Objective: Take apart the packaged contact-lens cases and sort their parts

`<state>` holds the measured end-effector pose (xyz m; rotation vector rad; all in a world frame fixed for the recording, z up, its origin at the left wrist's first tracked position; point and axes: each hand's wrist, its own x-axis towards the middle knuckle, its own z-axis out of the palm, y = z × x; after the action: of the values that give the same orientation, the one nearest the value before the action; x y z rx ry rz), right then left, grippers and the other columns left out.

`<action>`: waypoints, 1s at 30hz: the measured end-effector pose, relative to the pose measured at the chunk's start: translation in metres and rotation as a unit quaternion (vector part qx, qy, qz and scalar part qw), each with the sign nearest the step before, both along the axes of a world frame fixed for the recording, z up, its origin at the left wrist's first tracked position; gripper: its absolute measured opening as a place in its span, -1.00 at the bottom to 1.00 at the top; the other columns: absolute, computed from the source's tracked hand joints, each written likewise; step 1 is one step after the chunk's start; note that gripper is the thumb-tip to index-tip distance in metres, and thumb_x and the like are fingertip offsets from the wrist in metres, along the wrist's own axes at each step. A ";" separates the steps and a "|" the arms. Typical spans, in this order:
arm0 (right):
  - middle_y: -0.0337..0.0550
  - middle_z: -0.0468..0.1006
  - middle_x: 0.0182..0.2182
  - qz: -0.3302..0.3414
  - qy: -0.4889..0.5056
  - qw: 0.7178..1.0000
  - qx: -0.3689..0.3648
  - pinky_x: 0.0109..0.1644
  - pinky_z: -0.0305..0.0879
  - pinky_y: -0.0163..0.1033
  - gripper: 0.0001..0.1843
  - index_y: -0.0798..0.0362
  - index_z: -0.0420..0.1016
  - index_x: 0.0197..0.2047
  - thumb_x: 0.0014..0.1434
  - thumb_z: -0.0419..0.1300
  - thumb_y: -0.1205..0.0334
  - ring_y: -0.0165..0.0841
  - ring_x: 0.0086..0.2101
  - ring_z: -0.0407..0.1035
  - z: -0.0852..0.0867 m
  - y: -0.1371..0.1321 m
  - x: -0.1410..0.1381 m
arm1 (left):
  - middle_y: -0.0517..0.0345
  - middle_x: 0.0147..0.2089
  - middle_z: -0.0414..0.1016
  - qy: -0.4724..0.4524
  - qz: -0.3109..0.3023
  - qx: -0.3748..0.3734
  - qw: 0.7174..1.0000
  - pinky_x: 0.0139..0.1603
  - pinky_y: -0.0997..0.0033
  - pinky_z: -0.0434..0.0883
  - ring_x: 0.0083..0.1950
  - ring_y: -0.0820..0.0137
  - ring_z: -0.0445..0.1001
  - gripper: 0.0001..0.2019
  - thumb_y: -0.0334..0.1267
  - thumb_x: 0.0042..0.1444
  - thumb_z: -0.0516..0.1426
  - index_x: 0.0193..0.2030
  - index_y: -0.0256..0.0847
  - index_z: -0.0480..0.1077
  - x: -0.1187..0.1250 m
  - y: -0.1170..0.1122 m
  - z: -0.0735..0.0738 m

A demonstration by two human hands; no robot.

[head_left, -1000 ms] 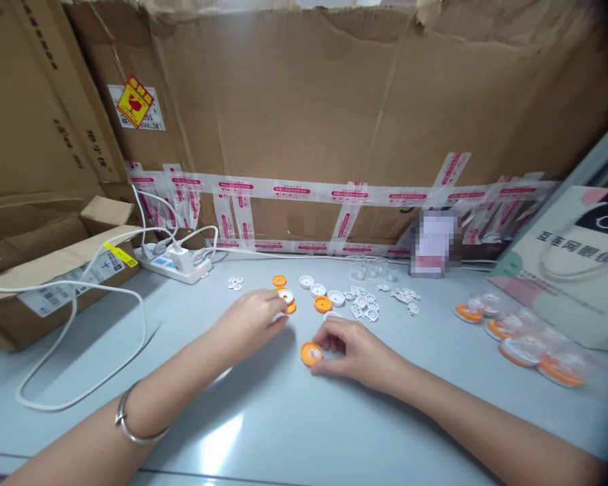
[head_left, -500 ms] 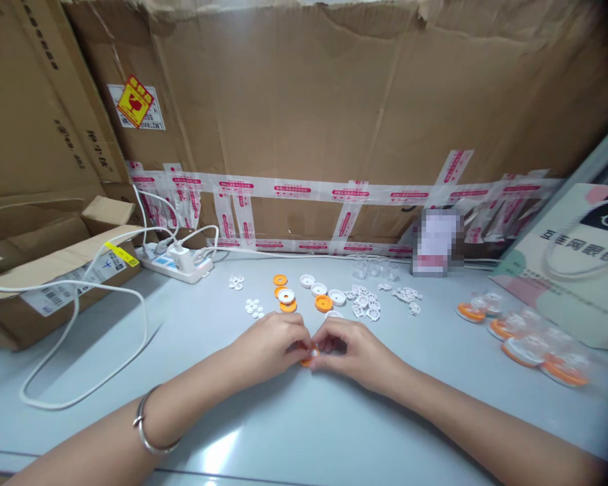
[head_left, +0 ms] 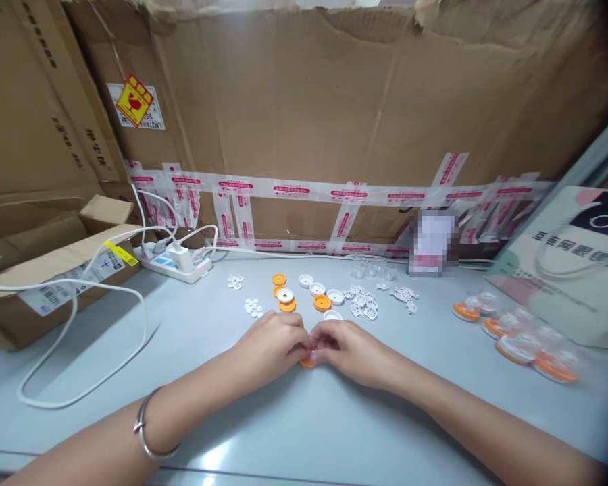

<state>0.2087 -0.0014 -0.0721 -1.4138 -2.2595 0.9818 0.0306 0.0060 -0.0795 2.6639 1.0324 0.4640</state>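
My left hand [head_left: 272,345] and my right hand [head_left: 348,349] meet at the middle of the light grey table [head_left: 284,432], fingers curled together over a small orange cap [head_left: 307,362] that rests on the surface. Only the cap's lower edge shows between the fingertips. Just beyond the hands lie loose orange rings [head_left: 322,302], white caps [head_left: 285,295], small white discs [head_left: 254,308] and a pile of white perforated pieces [head_left: 363,302]. A silver bangle [head_left: 144,432] sits on my left wrist.
Assembled orange-and-clear pieces [head_left: 517,335] lie at the right, near a printed paper bag [head_left: 572,270]. A white power strip [head_left: 175,262] with looping cables [head_left: 76,317] sits at the back left beside an open carton [head_left: 45,270]. A taped cardboard wall [head_left: 334,121] closes the back.
My left hand came back from the parts pile to the orange cap, uncovering a cluster of small white discs. Both hands then closed tighter over the cap, hiding most of it.
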 end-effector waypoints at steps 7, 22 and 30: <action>-0.26 0.42 -0.54 0.024 -0.027 0.999 -0.007 -0.46 0.12 -0.38 -0.92 0.09 0.43 -0.47 -0.07 0.15 0.27 -0.45 -0.50 0.27 0.005 0.001 0.001 | 0.23 -0.35 0.42 0.020 -0.017 0.012 1.000 -0.30 0.45 0.18 -0.32 0.47 0.41 -0.92 -0.34 0.06 0.13 -0.35 -0.14 0.46 0.000 -0.003 0.001; -0.33 0.29 -0.63 0.051 -0.085 0.993 0.059 -0.56 -0.02 -0.39 -0.92 0.06 0.18 -0.60 -0.20 0.07 0.33 -0.51 -0.59 0.11 0.000 -0.003 0.002 | 0.17 -0.42 0.37 0.089 -0.128 0.266 0.951 -0.28 0.33 0.11 -0.38 0.44 0.30 -0.82 -0.35 0.18 -0.02 -0.40 -0.27 0.35 0.000 -0.004 -0.004; -0.35 0.27 -0.66 0.061 -0.055 0.996 0.046 -0.53 0.02 -0.40 -0.94 0.08 0.23 -0.63 -0.24 0.03 0.42 -0.52 -0.59 0.13 0.007 -0.003 0.001 | 0.12 -0.55 0.28 0.142 -0.207 0.407 0.878 -0.42 0.33 0.06 -0.48 0.42 0.24 -0.83 -0.50 0.07 0.01 -0.51 -0.32 0.32 0.000 -0.011 0.009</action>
<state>0.2094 -0.0049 -0.0650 -1.3341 -2.4627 0.8412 0.0311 -0.0047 -0.0709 3.6664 0.2880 0.4957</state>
